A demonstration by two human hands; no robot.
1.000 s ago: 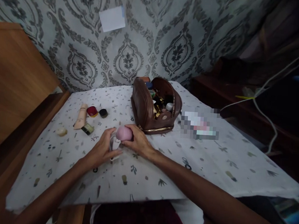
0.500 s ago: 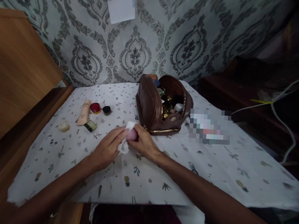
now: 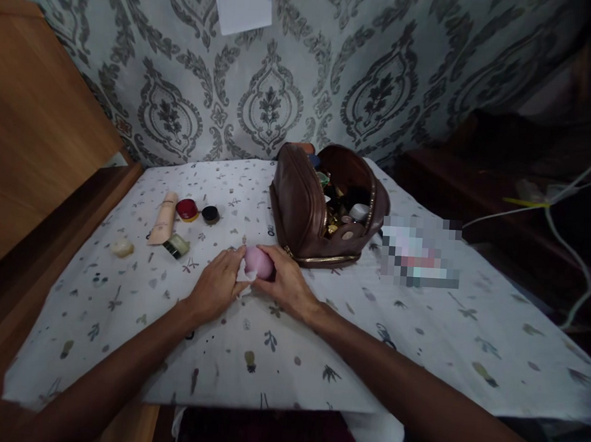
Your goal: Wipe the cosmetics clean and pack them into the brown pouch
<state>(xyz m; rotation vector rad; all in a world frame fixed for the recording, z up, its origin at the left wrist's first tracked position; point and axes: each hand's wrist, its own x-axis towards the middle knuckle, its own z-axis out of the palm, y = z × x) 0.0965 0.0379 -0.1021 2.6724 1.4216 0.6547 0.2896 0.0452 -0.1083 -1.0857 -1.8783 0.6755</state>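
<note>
Between my hands, low over the cloth, is a rounded pink item [image 3: 259, 263]; its exact kind does not show. My right hand [image 3: 289, 284] grips its right side, thumb below and fingers on top. Pressed to its left side is a white tissue [image 3: 246, 277], pinched in my left hand [image 3: 218, 281]. Just beyond my right hand stands a brown cosmetic bag [image 3: 299, 208], unzipped, with small jars and gold-coloured items inside.
Left of my hands lie a beige tube [image 3: 163, 219], a red jar [image 3: 187, 209], a small black-lidded jar [image 3: 210, 214], a greenish glass bottle [image 3: 176, 246] and a cream-coloured round item [image 3: 122, 247]. A blurred-out object [image 3: 418, 255] is right of the bag. A wooden panel [image 3: 46, 112] borders the left.
The tissue has slid off the top of the pink item to its lower left, so more pink shows. My left hand has shifted slightly. The camera view has moved a little.
</note>
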